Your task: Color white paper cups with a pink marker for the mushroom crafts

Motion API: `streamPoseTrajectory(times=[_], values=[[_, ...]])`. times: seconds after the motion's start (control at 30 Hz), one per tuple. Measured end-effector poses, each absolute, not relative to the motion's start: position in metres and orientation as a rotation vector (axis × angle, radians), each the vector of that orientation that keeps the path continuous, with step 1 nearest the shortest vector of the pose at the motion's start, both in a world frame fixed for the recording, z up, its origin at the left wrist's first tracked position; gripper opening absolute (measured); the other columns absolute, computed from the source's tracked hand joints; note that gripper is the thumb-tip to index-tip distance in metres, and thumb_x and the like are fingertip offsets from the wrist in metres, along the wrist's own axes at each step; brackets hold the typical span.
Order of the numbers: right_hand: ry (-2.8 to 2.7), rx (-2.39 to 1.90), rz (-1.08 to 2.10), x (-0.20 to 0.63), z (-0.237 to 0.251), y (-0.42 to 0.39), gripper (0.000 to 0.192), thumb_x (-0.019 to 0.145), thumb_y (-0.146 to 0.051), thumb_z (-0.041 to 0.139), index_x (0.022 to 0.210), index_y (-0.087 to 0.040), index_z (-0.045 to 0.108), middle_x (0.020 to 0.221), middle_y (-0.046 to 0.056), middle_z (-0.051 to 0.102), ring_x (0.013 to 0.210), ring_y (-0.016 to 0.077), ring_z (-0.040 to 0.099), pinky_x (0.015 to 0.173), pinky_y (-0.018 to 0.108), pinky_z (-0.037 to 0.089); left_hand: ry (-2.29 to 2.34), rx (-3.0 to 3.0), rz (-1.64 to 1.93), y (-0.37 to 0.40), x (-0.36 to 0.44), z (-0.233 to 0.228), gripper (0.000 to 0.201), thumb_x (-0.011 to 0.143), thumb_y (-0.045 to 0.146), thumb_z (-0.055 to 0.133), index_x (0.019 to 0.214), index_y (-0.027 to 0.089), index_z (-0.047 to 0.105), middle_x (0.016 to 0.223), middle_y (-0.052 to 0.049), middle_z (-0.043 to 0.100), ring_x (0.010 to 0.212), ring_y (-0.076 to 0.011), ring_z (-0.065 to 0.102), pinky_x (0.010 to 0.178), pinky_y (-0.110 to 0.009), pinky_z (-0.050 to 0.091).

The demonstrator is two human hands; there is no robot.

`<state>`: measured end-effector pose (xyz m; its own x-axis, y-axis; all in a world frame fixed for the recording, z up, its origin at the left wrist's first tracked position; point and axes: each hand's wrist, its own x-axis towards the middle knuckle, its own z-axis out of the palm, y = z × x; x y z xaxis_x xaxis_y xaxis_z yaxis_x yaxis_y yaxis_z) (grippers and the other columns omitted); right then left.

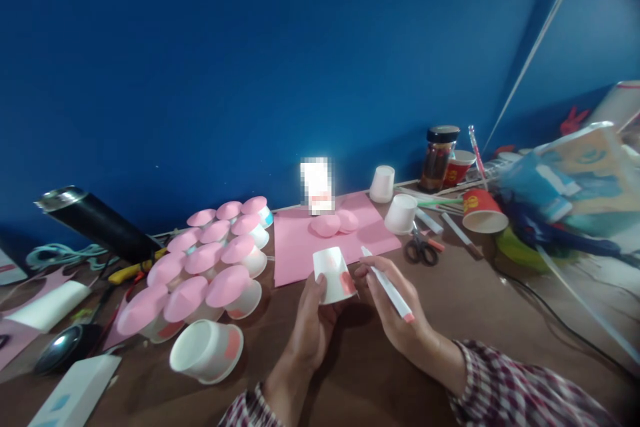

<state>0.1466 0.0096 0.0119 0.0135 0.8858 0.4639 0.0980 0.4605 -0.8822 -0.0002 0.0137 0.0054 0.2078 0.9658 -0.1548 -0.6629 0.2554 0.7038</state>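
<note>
A white paper cup (pixel 330 270) with a coral-red patch on its side is gripped in my left hand (pixel 313 327), tilted above the brown table. Close to its right, my right hand (pixel 400 303) holds a white marker (pixel 390 290) with a coral-red end, the other end pointing up and left. The marker's tip appears apart from the cup. Behind my hands lie pink paper sheets (pixel 295 247) with pink paper rounds (pixel 327 225) on them. Another white cup with a red patch (pixel 207 350) stands at the left front, near several cups topped by pink paper cones (pixel 187 297).
Black scissors (pixel 421 252), another marker (pixel 463 235) and two upturned white cups (pixel 400 213) sit to the right. Red cups (pixel 483 210), a dark jar (pixel 439 160) and plastic bags (pixel 575 173) crowd the far right. A black flask (pixel 95 220) leans at left before the blue wall.
</note>
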Motion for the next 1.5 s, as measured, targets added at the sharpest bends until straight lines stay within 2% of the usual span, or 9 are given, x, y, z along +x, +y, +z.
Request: streamPoseTrajectory(times=[0.13,0.47,0.7,0.87,0.97,1.1,1.2,1.3,1.5], values=[[-1.483,-0.98,0.759,0.146,0.009,0.011,0.015,0.098,-0.024,0.048,0.11,-0.022,0.058,0.093,0.005,0.066,0.078,0.017,0.064,0.071,0.026,0.053,0.645,0.559,1.294,0.015,0.001,0.008,0.034,0.09,0.036,0.058,0.116,0.015,0.064,0.114,-0.012,0.071,0.112,-0.0279,0.062,0.1,-0.043,0.045],[-1.535,-1.016,0.817,0.145,-0.002,0.013,0.022,0.099,-0.026,0.049,0.118,-0.021,0.057,0.104,0.008,0.067,0.078,0.0169,0.064,0.077,0.029,0.056,0.723,0.524,1.359,0.02,-0.001,0.005,0.039,0.088,0.046,0.06,0.109,0.013,0.066,0.111,-0.013,0.072,0.108,-0.0271,0.065,0.099,-0.043,0.047],[-1.529,-0.958,0.912,0.144,0.0,0.012,0.024,0.1,-0.028,0.047,0.121,-0.021,0.056,0.11,0.009,0.067,0.099,0.021,0.066,0.086,0.032,0.055,0.743,0.547,1.396,0.021,0.0,0.002,0.05,0.089,0.055,0.053,0.111,0.012,0.067,0.113,-0.014,0.072,0.106,-0.0276,0.066,0.098,-0.044,0.047],[-1.517,-0.962,0.956,0.145,-0.005,0.012,0.026,0.1,-0.03,0.048,0.123,-0.022,0.055,0.113,0.01,0.067,0.098,0.0212,0.067,0.089,0.035,0.055,0.633,0.56,1.289,0.018,0.001,0.007,0.067,0.087,0.068,0.042,0.112,0.011,0.068,0.107,-0.016,0.074,0.108,-0.0326,0.065,0.099,-0.048,0.046],[-1.532,-0.997,0.893,0.147,-0.004,0.013,0.025,0.099,-0.03,0.05,0.121,-0.021,0.057,0.11,0.009,0.068,0.089,0.0195,0.067,0.084,0.033,0.056,0.597,0.588,1.233,0.017,0.001,0.012,0.072,0.083,0.073,0.043,0.105,0.011,0.071,0.104,-0.017,0.074,0.112,-0.0355,0.062,0.1,-0.049,0.045],[-1.54,-1.005,0.821,0.147,0.001,0.014,0.023,0.098,-0.031,0.051,0.117,-0.021,0.059,0.102,0.008,0.07,0.076,0.017,0.066,0.079,0.032,0.057,0.612,0.642,1.274,0.015,0.001,0.013,0.063,0.082,0.068,0.052,0.108,0.012,0.068,0.105,-0.017,0.073,0.113,-0.0349,0.062,0.099,-0.049,0.045],[-1.527,-1.003,0.811,0.146,0.003,0.015,0.023,0.097,-0.031,0.051,0.116,-0.021,0.059,0.103,0.008,0.07,0.076,0.0172,0.066,0.078,0.032,0.057,0.652,0.728,1.325,0.013,0.001,0.008,0.053,0.082,0.05,0.066,0.121,0.017,0.056,0.11,-0.015,0.071,0.108,-0.0308,0.065,0.097,-0.046,0.046],[-1.492,-0.993,0.853,0.145,0.003,0.014,0.023,0.097,-0.032,0.052,0.115,-0.02,0.059,0.105,0.009,0.069,0.084,0.0195,0.068,0.076,0.032,0.058,0.797,0.729,1.361,0.013,0.002,0.0,0.056,0.078,0.031,0.075,0.126,0.021,0.049,0.112,-0.011,0.07,0.102,-0.0266,0.068,0.094,-0.045,0.048],[-1.429,-0.984,0.857,0.145,-0.002,0.014,0.023,0.096,-0.031,0.053,0.115,-0.02,0.059,0.103,0.01,0.069,0.087,0.021,0.069,0.077,0.033,0.058,0.766,0.622,1.343,0.017,0.003,0.004,0.024,0.083,0.029,0.066,0.103,0.017,0.064,0.1,-0.01,0.074,0.098,-0.0251,0.069,0.093,-0.043,0.049]])
